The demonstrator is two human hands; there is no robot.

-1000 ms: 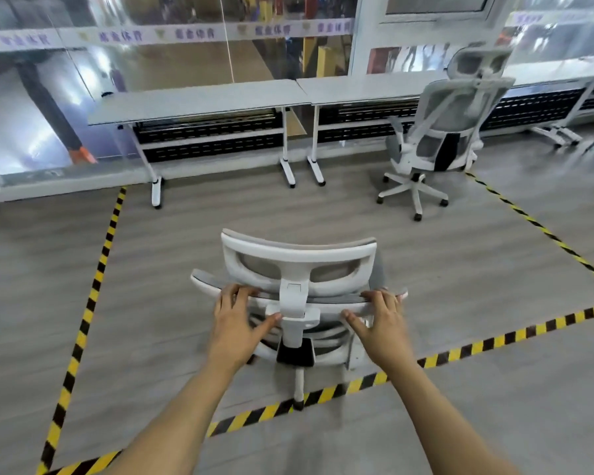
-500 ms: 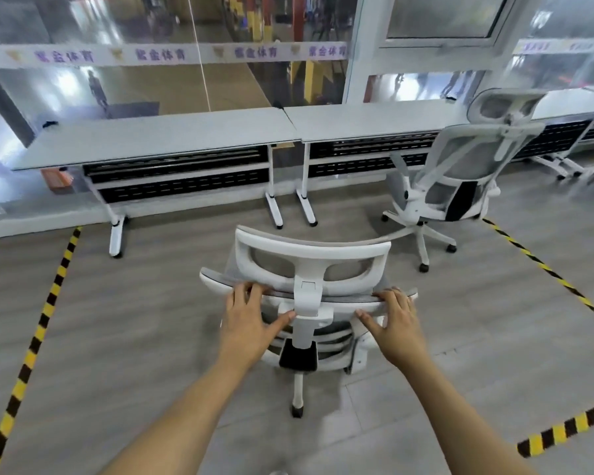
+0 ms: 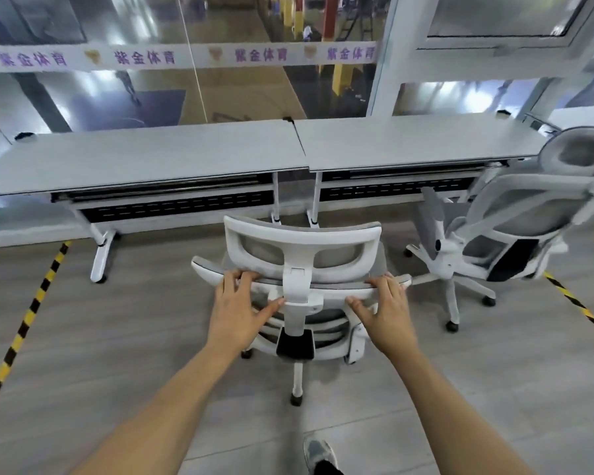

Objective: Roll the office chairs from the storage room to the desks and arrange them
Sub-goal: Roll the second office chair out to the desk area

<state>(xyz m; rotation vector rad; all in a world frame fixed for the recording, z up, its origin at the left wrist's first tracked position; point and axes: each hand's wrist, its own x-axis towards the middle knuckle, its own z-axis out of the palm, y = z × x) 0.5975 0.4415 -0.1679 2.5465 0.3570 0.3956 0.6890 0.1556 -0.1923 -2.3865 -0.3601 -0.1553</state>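
Both hands are gripping the top rail of the chair (image 3: 302, 255) backrest, either side of the white headrest post: left hand (image 3: 239, 311) with fingers curled over the rail and thumb spread underneath, right hand (image 3: 386, 315) doing the same — neither is flat or loose. The chair is standing on the grey floor (image 3: 83, 354) just short of the seam between the left desk (image 3: 144, 159) and right desk (image 3: 408, 142), facing them. A second chair (image 3: 515, 228) is sitting at the right desk, tilted. Judgement: the chair is rolling light on castors, frame stiff plastic, mesh soft and yielding — so the rigid rail is the better hold, not the headrest, which probably pivots. The banner (image 3: 186, 56) on the glass is reading 紫金体育, repeated in purple. No brand is showing on the chair.
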